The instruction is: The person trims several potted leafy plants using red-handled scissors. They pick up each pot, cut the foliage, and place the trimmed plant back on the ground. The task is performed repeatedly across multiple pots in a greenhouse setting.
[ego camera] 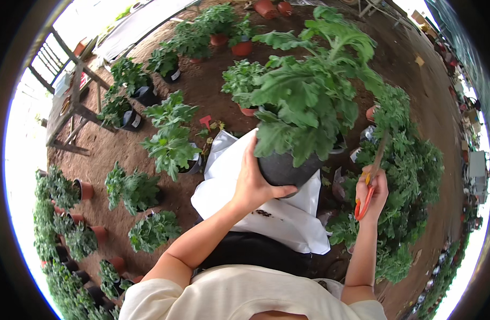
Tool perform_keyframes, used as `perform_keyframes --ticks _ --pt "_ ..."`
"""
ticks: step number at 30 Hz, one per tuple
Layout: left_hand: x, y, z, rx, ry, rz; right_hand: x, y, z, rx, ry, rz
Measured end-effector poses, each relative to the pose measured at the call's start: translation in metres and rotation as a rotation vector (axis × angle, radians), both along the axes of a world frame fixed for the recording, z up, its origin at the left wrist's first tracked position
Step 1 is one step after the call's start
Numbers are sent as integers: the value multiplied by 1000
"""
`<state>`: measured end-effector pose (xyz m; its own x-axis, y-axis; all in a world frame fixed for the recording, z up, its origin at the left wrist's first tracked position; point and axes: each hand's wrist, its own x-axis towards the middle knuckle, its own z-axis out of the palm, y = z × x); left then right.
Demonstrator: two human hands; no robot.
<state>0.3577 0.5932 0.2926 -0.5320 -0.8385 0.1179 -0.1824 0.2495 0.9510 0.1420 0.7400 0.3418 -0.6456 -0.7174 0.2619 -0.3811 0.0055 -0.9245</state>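
Note:
My left hand (255,182) grips the side of a black plastic pot (287,174), its thumb across the near side. A tall plant with broad, lobed green leaves (305,100), chrysanthemum-like, grows from the pot and hides its rim. The pot is tilted above a white sheet (229,196) spread over my lap, where some dark soil (265,213) lies. To the right, my right hand (373,192) is closed around a hand tool with red loop handles (365,204) and yellow parts. A long brownish piece (380,154) extends beyond the fist; whether it belongs to the tool I cannot tell.
Dense foliage (405,180) crowds the right side beside my right hand. Potted plants stand on bare soil ahead and left, one close by (173,136). A red plant tag (205,121) stands beyond the sheet. A wooden frame (77,108) is at the far left.

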Motion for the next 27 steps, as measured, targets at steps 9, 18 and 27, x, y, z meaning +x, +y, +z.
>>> perform_keyframes --ticks 9,18,27 --pt "-4 -2 13 166 -2 39 -23 12 69 338 1077 251" --pt "1 0 -10 199 86 -15 -51 -23 98 328 1385 433" --pt "1 -1 1 167 69 -42 -67 -72 128 188 1561 824"
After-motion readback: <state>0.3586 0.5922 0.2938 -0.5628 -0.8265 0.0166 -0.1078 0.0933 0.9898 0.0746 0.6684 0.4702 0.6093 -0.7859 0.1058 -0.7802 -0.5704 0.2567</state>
